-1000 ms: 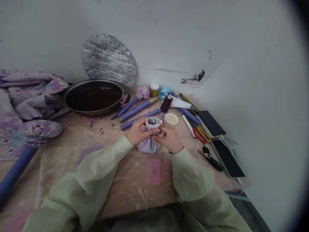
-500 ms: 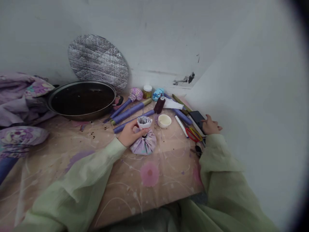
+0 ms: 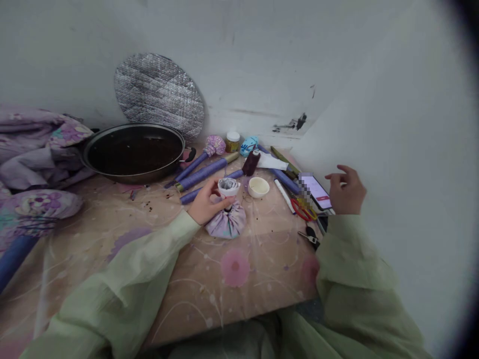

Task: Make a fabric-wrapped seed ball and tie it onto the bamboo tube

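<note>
My left hand (image 3: 207, 203) grips the neck of a gathered floral cloth pouch (image 3: 226, 223), thumb and fingers around it. A rolled white and grey top sticks up from the pouch, which rests upright on the table. Over at the right, my right hand (image 3: 348, 192) is raised with bent fingers apart, holding nothing. Just left of it lies a phone (image 3: 321, 191) with its screen lit, partly blurred out. Red and yellow handled scissors (image 3: 304, 210) are below the phone, beside a white stick (image 3: 284, 196). A small cream bowl (image 3: 258, 188) stands right of the pouch.
A wide black pan (image 3: 134, 154) stands at the back left before a round silver mat (image 3: 160, 94). Purple-wrapped sticks (image 3: 202, 174), a dark thread spool (image 3: 251, 163) and a lidded jar (image 3: 232, 142) lie behind the bowl. Dark-handled pliers (image 3: 311, 236) are near the right edge.
The phone's screen has gone from dark to lit. My right hand has lifted off the phone and moved right. My left hand still holds the pouch.
</note>
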Motion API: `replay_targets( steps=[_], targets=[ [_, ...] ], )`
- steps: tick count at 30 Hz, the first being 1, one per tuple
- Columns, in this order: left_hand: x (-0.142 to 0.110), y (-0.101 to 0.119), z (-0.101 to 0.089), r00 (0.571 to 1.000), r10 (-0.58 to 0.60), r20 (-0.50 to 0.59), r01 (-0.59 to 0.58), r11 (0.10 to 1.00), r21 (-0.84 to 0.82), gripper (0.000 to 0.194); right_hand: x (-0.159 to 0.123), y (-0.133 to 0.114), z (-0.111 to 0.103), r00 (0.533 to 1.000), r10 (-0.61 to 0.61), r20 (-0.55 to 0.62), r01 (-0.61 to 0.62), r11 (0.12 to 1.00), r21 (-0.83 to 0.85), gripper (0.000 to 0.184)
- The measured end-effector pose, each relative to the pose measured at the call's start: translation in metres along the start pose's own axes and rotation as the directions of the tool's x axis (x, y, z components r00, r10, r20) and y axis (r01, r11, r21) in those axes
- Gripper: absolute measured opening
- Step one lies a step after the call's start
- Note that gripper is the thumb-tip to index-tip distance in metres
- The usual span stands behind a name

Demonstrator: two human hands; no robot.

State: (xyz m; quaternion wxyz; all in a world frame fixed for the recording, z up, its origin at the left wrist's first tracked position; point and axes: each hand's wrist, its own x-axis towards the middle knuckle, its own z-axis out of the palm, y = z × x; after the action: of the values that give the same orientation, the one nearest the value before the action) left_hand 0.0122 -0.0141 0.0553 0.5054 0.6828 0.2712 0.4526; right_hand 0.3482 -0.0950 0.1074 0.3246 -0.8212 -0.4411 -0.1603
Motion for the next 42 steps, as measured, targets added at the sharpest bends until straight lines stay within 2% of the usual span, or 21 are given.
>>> replay_targets(
  steps=[2, 4, 5, 7, 9, 11, 14, 17, 19, 21, 23, 24, 27, 30, 36, 39, 42],
  targets=[
    [0.001, 0.001, -0.001, 1.0, 0.01, -0.012, -0.009, 1.0, 0.029, 0.045, -0.02, -0.031, -0.014, 0.995, -0.096, -0.032, 0.102, 0.94, 0.326, 0.031],
    [0.001, 0.003, -0.002, 0.999, 0.039, -0.022, -0.037, 0.996, 0.08, 0.043, -0.045, -0.063, -0.02, 0.977, -0.212, 0.038, 0.162, 0.841, 0.516, 0.026],
    [0.002, 0.003, -0.003, 0.998, 0.052, -0.027, -0.049, 0.993, 0.11, 0.041, -0.058, -0.078, -0.019, 0.955, -0.275, 0.112, 0.169, 0.813, 0.557, 0.023],
    [0.002, 0.005, -0.004, 0.998, 0.063, -0.028, -0.058, 0.986, 0.154, 0.038, -0.08, -0.103, -0.011, 0.884, -0.398, 0.244, 0.189, 0.784, 0.592, 0.02],
    [0.001, 0.006, -0.005, 0.998, 0.056, -0.005, -0.055, 0.985, 0.165, 0.038, -0.094, -0.12, 0.005, 0.786, -0.505, 0.358, 0.191, 0.748, 0.636, 0.026],
    [0.001, 0.007, -0.005, 0.998, 0.052, 0.04, -0.057, 0.988, 0.145, 0.042, -0.1, -0.13, 0.023, 0.698, -0.558, 0.449, 0.18, 0.743, 0.644, 0.031],
    [0.002, 0.009, -0.008, 0.996, 0.066, 0.065, -0.071, 0.994, 0.087, 0.04, -0.098, -0.138, 0.043, 0.627, -0.577, 0.522, 0.146, 0.746, 0.649, 0.03],
    [0.005, 0.008, -0.014, 1.0, 0.013, 0.0, -0.013, 0.996, 0.086, 0.023, -0.091, -0.142, 0.048, 0.587, -0.587, 0.558, 0.092, 0.733, 0.674, 0.028],
    [0.007, 0.007, -0.017, 0.993, -0.1, 0.054, 0.087, 0.975, 0.203, 0.018, -0.087, -0.145, 0.047, 0.586, -0.582, 0.564, 0.07, 0.73, 0.68, 0.028],
    [0.008, 0.004, -0.019, 0.954, -0.235, 0.185, 0.155, 0.917, 0.366, 0.02, -0.083, -0.147, 0.045, 0.591, -0.574, 0.567, 0.05, 0.727, 0.684, 0.029],
    [0.006, 0.001, -0.018, 0.913, -0.317, 0.256, 0.165, 0.863, 0.478, 0.025, -0.081, -0.148, 0.045, 0.596, -0.56, 0.575, 0.031, 0.732, 0.681, 0.031],
    [0.005, -0.001, -0.017, 0.908, -0.331, 0.258, 0.164, 0.846, 0.507, 0.027, -0.08, -0.147, 0.045, 0.597, -0.552, 0.582, 0.024, 0.738, 0.674, 0.032],
    [0.003, -0.004, -0.014, 0.91, -0.349, 0.226, 0.175, 0.814, 0.554, 0.025, -0.081, -0.145, 0.049, 0.579, -0.546, 0.606, -0.002, 0.742, 0.671, 0.031],
    [0.002, -0.007, -0.012, 0.902, -0.365, 0.232, 0.182, 0.807, 0.562, 0.02, -0.084, -0.141, 0.053, 0.555, -0.56, 0.615, -0.083, 0.698, 0.711, 0.027],
    [0.006, -0.011, -0.014, 0.924, -0.284, 0.255, 0.156, 0.89, 0.428, 0.015, -0.089, -0.136, 0.059, 0.496, -0.621, 0.607, -0.171, 0.616, 0.769, 0.02],
    [0.007, -0.012, -0.015, 0.921, -0.275, 0.277, 0.157, 0.911, 0.381, 0.012, -0.089, -0.136, 0.058, 0.498, -0.64, 0.586, -0.173, 0.588, 0.79, 0.018],
    [0.007, -0.014, -0.015, 0.917, -0.268, 0.296, 0.158, 0.925, 0.346, 0.013, -0.088, -0.138, 0.056, 0.539, -0.63, 0.558, -0.09, 0.616, 0.782, 0.015]
  ],
)
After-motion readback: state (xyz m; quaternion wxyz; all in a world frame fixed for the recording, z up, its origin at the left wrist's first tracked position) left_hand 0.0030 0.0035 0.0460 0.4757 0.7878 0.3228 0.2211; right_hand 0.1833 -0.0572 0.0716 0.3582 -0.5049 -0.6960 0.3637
